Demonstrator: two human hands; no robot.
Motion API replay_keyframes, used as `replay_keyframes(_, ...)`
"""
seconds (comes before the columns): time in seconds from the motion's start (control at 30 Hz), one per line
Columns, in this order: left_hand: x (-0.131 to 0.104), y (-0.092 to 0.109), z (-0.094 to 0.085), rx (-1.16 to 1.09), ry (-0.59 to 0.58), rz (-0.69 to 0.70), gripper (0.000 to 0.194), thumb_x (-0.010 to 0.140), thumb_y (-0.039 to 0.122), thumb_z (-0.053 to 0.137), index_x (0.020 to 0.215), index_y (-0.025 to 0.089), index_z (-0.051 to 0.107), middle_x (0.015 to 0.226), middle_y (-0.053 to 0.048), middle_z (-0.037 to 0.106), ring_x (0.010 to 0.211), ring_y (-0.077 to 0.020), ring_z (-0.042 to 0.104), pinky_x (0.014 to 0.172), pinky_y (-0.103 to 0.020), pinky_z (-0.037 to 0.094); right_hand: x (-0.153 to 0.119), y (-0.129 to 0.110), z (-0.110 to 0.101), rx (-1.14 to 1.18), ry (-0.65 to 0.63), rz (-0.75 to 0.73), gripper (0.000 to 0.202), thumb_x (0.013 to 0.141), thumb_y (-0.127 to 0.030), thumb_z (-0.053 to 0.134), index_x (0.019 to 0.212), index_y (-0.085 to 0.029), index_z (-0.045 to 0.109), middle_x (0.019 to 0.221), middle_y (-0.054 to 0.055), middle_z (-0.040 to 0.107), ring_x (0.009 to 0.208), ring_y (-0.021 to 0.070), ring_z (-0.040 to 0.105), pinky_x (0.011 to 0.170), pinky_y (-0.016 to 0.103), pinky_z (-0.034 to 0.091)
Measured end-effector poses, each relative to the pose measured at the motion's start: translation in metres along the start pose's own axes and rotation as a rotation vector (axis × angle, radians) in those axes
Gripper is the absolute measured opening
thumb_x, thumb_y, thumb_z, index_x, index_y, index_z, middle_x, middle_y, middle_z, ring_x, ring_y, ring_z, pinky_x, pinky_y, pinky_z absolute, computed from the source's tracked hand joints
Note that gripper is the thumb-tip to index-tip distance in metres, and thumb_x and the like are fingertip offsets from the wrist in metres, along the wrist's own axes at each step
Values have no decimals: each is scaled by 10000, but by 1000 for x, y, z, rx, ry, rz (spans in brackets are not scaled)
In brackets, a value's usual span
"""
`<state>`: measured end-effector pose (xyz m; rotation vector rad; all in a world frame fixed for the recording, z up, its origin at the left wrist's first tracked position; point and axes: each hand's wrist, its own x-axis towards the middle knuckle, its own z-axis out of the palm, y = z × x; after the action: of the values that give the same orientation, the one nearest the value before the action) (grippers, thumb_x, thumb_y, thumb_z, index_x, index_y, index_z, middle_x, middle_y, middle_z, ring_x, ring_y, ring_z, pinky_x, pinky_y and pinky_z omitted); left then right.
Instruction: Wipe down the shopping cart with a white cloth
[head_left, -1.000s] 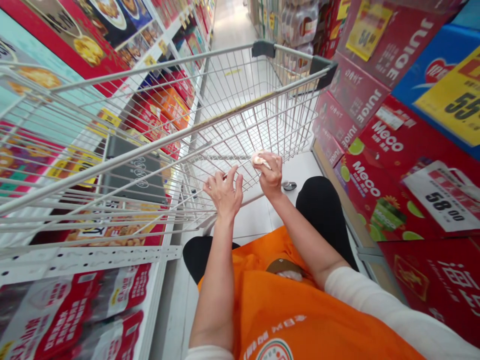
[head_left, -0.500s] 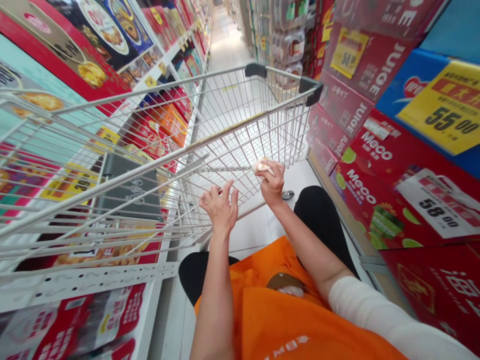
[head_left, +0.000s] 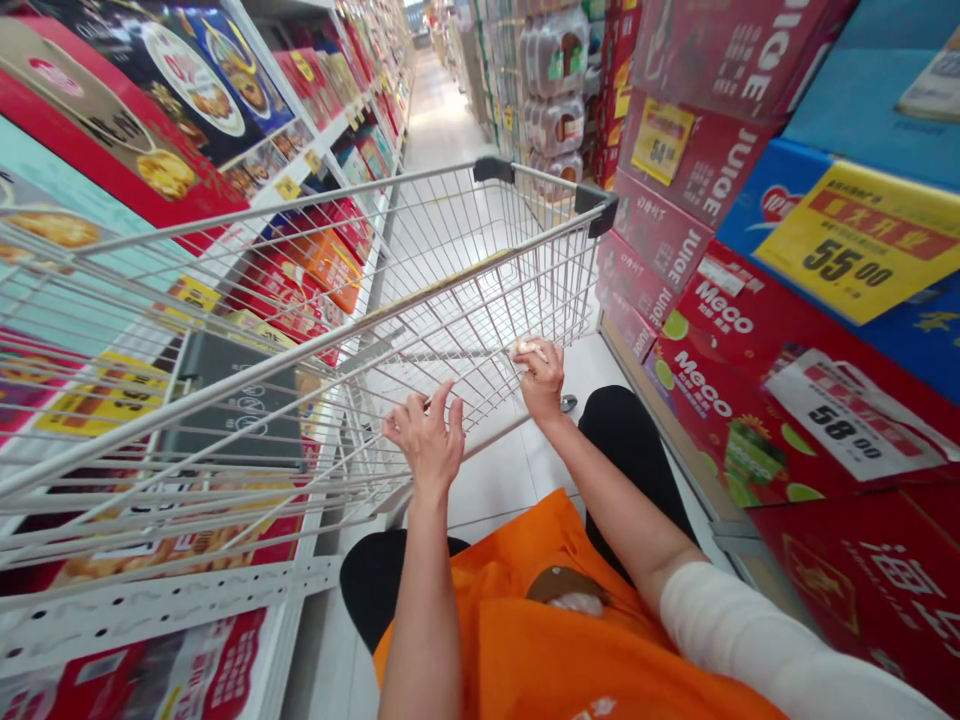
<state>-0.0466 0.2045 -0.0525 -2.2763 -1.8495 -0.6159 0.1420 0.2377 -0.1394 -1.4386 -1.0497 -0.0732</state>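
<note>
A wire shopping cart (head_left: pixel 450 285) stands across the aisle in front of my knees. My left hand (head_left: pixel 429 440) is at the lower wires of its near side, fingers spread and slightly bent, with nothing visible in them; whether the fingertips touch the wire is unclear. Farther right, my right hand (head_left: pixel 541 380) is closed around a crumpled white cloth (head_left: pixel 529 349), against the lower side wires near the cart's front. Most of the cloth is hidden by my fingers. A grey panel (head_left: pixel 238 400) with printed symbols hangs in the cart's left part.
Shelves with boxed goods (head_left: pixel 150 120) and price tags line the left side. Stacked drink cartons (head_left: pixel 705 370) rise close on the right, with a yellow price sign (head_left: pixel 855 245). The tiled aisle floor (head_left: pixel 435 110) runs ahead past shrink-wrapped bottles (head_left: pixel 559 60).
The view has shifted a little, so cart and shelves sit lower and farther left. Both hands stay near the same lower wires; the right still holds the cloth.
</note>
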Motion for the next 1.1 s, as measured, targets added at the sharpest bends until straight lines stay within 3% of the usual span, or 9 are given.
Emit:
replay_keyframes(0.13, -1, -2, 2, -6, 0, -1, 453, 1030, 485, 411, 1336, 314, 698, 1064, -126, 628, 1063, -308, 485, 1048, -497, 259, -11, 6, -4, -20, -18, 43, 409, 692, 62, 439, 700, -233, 723, 998, 64, 711, 1002, 217, 605, 886, 391, 528)
replay_keyframes(0.33, -1, -2, 1, -21, 19, -1, 456, 1027, 484, 405, 1318, 306, 708, 1078, -132, 621, 1073, -314, 478, 1049, -505, 252, 18, 2, -5, 23, 103, -8, 401, 752, 31, 462, 774, -251, 747, 1082, 68, 693, 1145, 238, 579, 1008, 430, 480)
replay_keyframes(0.57, 0, -1, 2, -28, 24, 5, 467, 1030, 493, 393, 1319, 307, 708, 1058, -130, 625, 1056, -312, 482, 1047, -503, 250, 7, 18, -5, -36, 31, 72, 383, 645, 44, 446, 660, -233, 711, 965, 61, 692, 996, 225, 596, 899, 402, 516)
replay_keyframes(0.73, 0, -5, 5, -27, 47, 19, 476, 1028, 499, 384, 1317, 303, 708, 1043, -129, 620, 1044, -309, 479, 1048, -505, 245, 34, 16, -11, -43, 144, 5, 392, 670, 20, 457, 726, -246, 739, 1023, 67, 680, 1071, 230, 598, 948, 395, 518)
replay_keyframes(0.8, 0, -5, 6, -25, 59, 15, 473, 1028, 494, 383, 1310, 304, 712, 1038, -129, 620, 1043, -309, 478, 1045, -505, 245, 40, 18, -10, -23, 111, 16, 376, 657, 18, 462, 698, -240, 732, 1013, 66, 678, 1069, 228, 602, 953, 392, 516)
replay_keyframes(0.97, 1, -3, 5, -38, 56, 7, 463, 1022, 484, 394, 1293, 298, 721, 1038, -132, 616, 1030, -308, 476, 1039, -508, 255, 30, 30, -11, 1, -16, 225, 330, 590, 25, 478, 600, -217, 701, 878, 45, 656, 983, 223, 599, 913, 387, 512)
replay_keyframes(1.1, -1, -6, 8, -30, 67, 22, 464, 1020, 485, 397, 1305, 296, 711, 1028, -127, 611, 1023, -304, 477, 1047, -506, 250, 49, 34, -22, 42, -10, 217, 330, 603, 5, 494, 647, -221, 730, 914, 50, 665, 994, 237, 609, 923, 401, 511)
